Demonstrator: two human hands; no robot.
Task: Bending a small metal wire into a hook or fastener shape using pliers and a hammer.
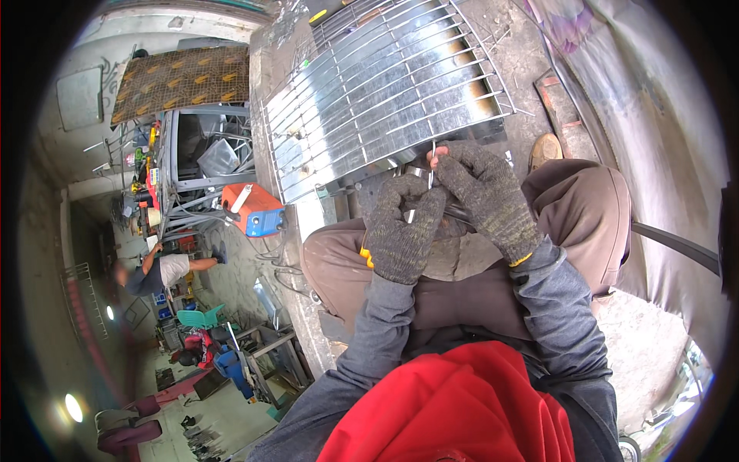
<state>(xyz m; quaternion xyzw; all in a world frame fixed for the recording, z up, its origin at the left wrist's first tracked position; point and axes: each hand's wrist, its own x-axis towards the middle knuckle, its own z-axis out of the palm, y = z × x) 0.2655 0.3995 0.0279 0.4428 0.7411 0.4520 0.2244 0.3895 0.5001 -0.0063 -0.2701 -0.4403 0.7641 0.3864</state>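
Both my hands wear dark grey knitted gloves and meet above my lap, in front of a wire grid. My left hand (406,231) has its fingers curled around a thin, pale metal rod (432,175). A short pale end shows below those fingers; I cannot tell if it belongs to the same rod. My right hand (493,196) pinches the rod near its upper end, with a bare fingertip poking out of the glove. Just beyond the hands lies the welded wire grid (385,85) over a curved, shiny sheet of metal (331,115), scorched brown along its right edge.
An orange and blue box-shaped machine (254,209) with cables stands on the left. Behind it is a metal frame table (204,183) with tools and scrap. Another person (158,273) is farther left, near a green chair (200,316). A pale cloth (639,100) hangs at right.
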